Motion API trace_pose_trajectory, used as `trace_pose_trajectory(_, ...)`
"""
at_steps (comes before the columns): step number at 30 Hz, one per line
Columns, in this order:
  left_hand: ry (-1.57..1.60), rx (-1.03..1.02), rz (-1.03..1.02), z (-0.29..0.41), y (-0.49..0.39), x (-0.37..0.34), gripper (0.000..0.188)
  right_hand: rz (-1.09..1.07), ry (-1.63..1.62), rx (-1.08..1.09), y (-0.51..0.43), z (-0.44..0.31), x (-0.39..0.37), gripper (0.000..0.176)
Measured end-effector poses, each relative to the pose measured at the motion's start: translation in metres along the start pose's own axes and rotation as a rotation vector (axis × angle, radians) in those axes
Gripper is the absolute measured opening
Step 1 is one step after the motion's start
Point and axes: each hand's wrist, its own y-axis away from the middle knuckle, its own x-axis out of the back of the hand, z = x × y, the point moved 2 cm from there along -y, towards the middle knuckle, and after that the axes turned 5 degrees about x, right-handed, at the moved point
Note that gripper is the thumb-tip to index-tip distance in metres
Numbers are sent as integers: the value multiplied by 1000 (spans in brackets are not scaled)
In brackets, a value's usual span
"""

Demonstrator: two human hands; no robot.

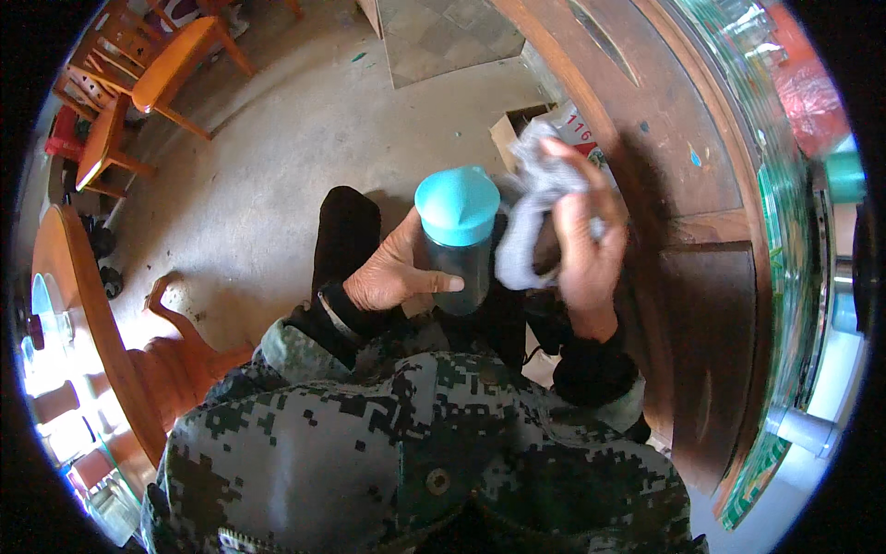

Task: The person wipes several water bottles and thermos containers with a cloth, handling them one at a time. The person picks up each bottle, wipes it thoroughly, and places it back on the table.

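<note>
Before my chest, my left hand [391, 270] grips a clear bottle [460, 270] with a turquoise lid [457, 206]. Its thumb lies across the front of the body; the other fingers are hidden behind. The bottle is close to upright. To its right, my right hand [588, 242] holds a crumpled grey-white cloth [540, 180], blurred by motion. One end of the cloth hangs in a loop beside the bottle, and from this view I cannot tell whether they touch.
A wooden cabinet [706, 291] stands close on my right, its top crowded with items. An open cardboard box [512, 131] sits on the concrete floor [291, 138] at its foot. A round wooden table [97, 332] is at left, with wooden chairs [173, 66] beyond.
</note>
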Motion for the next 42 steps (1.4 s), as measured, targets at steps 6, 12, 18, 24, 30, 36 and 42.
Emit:
trace_pose_trajectory(6,246,-182,173,11,-1,14,77,-371,133,-51,22,13,-35,78)
trace_pose_trajectory(12,442,-295,262,17,-2,31,72,-258,-271,-319,58,49,-17,91)
trace_pose_trajectory(18,583,-308,122,17,-4,20,71,157,-931,-823,75,76,-20,68)
trace_pose_trajectory(24,188,-197,-4,29,-3,22,109,-679,-832,-716,51,64,-11,36)
trace_pose_trajectory(30,200,-169,70,15,-6,22,94,-125,-1020,-1183,87,81,-32,37)
trace_pose_trajectory(36,95,-62,344,-1,3,36,66,-1,-284,-463,53,60,-17,52)
trace_pose_trajectory(42,382,46,198,-17,-5,18,61,-235,61,95,3,29,-32,69)
